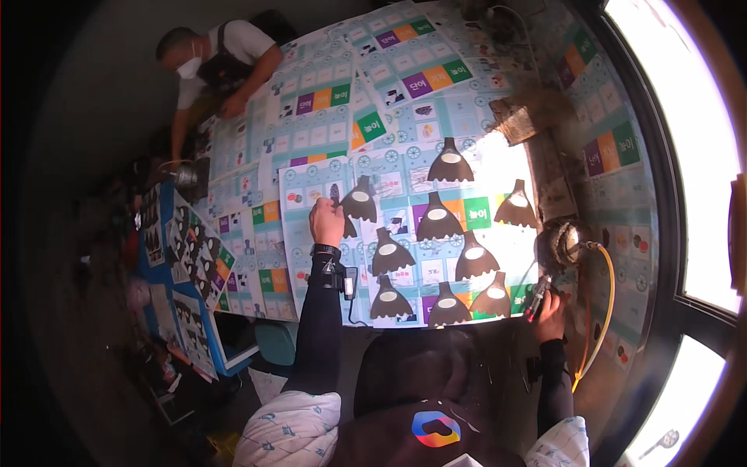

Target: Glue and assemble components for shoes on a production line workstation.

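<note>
On the printed sheets lie several dark brown, scallop-edged pieces (pixel 440 219) shaped like lampshades with narrow necks, each showing a pale oval. My left hand (pixel 327 222) is at the left of the group, its fingers closed at the edge of one tilted dark piece (pixel 360 201). Another dark piece (pixel 348 228) shows partly beside that hand. By the table's right front corner, my right hand (pixel 551 317) is wrapped round a slim hand tool (pixel 538 297) with a metallic body and a red part. Its exact kind is too small to make out.
A round metal fixture (pixel 562 241) with a yellow hose (pixel 604 311) stands at the right edge. Across the table, a masked person (pixel 226 66) in an apron leans over a metal pot (pixel 185 174). More dark pieces cover sheets on a blue-edged stand (pixel 204 331) to the left.
</note>
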`<state>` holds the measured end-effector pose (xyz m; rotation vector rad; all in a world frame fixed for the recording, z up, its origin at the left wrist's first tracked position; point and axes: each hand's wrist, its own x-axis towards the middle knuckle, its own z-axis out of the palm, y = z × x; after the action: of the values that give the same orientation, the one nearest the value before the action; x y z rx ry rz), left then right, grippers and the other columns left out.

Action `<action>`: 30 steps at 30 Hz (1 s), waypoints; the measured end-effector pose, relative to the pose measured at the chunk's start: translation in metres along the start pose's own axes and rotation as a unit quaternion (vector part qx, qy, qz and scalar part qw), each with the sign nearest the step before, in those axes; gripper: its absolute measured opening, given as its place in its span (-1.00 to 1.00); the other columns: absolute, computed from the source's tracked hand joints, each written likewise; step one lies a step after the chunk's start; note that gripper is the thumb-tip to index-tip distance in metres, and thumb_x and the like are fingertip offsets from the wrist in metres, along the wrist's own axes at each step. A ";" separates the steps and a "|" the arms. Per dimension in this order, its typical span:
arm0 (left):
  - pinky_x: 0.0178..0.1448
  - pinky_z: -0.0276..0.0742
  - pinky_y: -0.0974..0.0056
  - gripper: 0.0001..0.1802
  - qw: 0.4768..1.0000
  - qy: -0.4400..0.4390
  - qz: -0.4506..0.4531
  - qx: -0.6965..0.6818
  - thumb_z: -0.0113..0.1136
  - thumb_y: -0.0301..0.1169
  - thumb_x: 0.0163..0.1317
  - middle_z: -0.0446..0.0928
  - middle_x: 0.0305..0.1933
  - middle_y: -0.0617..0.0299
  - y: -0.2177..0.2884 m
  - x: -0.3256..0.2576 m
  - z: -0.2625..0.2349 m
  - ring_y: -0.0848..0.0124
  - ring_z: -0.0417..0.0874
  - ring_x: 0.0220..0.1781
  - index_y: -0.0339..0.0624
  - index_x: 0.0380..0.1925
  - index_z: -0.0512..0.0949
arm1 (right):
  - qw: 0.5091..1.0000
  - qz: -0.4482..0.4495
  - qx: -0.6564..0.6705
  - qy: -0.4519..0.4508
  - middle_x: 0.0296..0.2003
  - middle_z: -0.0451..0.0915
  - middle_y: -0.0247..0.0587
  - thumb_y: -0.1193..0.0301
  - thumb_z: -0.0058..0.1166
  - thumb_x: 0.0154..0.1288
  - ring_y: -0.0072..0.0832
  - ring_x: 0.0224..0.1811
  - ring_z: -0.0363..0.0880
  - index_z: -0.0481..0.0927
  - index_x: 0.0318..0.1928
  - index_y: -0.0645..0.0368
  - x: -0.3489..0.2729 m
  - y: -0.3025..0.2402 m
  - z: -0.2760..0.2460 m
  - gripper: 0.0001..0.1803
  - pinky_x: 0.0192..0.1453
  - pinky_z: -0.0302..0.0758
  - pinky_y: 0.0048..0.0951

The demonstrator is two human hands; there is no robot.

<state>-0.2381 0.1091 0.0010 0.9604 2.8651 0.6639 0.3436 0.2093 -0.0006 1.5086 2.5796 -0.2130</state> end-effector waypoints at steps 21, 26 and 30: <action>-0.06 0.51 0.05 -0.73 0.962 -0.213 0.108 0.136 0.45 -0.40 -0.12 0.62 -0.31 -0.07 -0.021 0.051 0.054 0.00 0.62 -0.16 -0.31 -0.43 0.61 | 0.982 0.152 0.088 0.070 -0.15 0.49 0.17 0.52 -0.13 0.26 0.03 -0.09 0.55 0.39 -0.12 0.32 0.218 -0.083 -0.002 -0.80 -0.06 0.55 -0.13; -0.11 0.53 0.08 -0.70 0.976 -0.199 0.072 0.048 0.47 -0.36 -0.13 0.62 -0.35 -0.08 0.008 0.071 0.053 0.00 0.64 -0.22 -0.34 -0.45 0.62 | 0.972 0.220 0.075 0.044 -0.14 0.46 0.18 0.51 -0.07 0.22 0.04 -0.10 0.53 0.40 -0.14 0.32 0.227 -0.086 0.011 -0.79 -0.05 0.54 -0.14; -0.12 0.54 0.12 -0.68 0.982 -0.178 0.065 0.004 0.47 -0.33 -0.10 0.64 -0.35 -0.08 0.032 0.087 0.077 0.03 0.66 -0.24 -0.35 -0.40 0.64 | 0.980 0.180 0.075 0.036 -0.14 0.46 0.19 0.54 0.04 0.10 0.07 -0.04 0.47 0.39 -0.15 0.32 0.230 -0.082 0.019 -0.72 0.04 0.47 -0.10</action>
<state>-0.2760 0.2121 -0.0481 1.1444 2.5115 0.4344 0.1615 0.3618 -0.0606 2.0376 2.3286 -0.3193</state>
